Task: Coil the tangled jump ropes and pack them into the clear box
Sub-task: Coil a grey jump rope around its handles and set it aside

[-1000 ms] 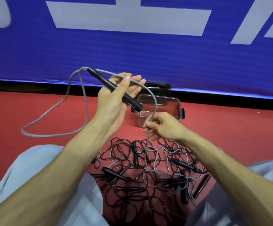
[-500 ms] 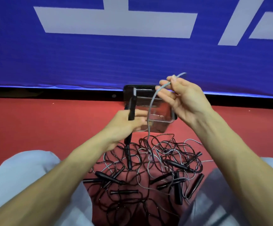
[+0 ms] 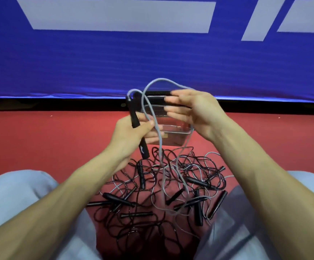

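Left hand (image 3: 129, 133) gripping black handle (image 3: 133, 114), looped grey cord (image 3: 162, 79)

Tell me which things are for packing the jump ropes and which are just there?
For the job: grey rope, its black handle in the left hand, right hand, tangled pile, clear box.
Just there: blue banner, red floor, pale trousers.

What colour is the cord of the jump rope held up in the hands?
Grey cord, on a black handle; the head view shows it.
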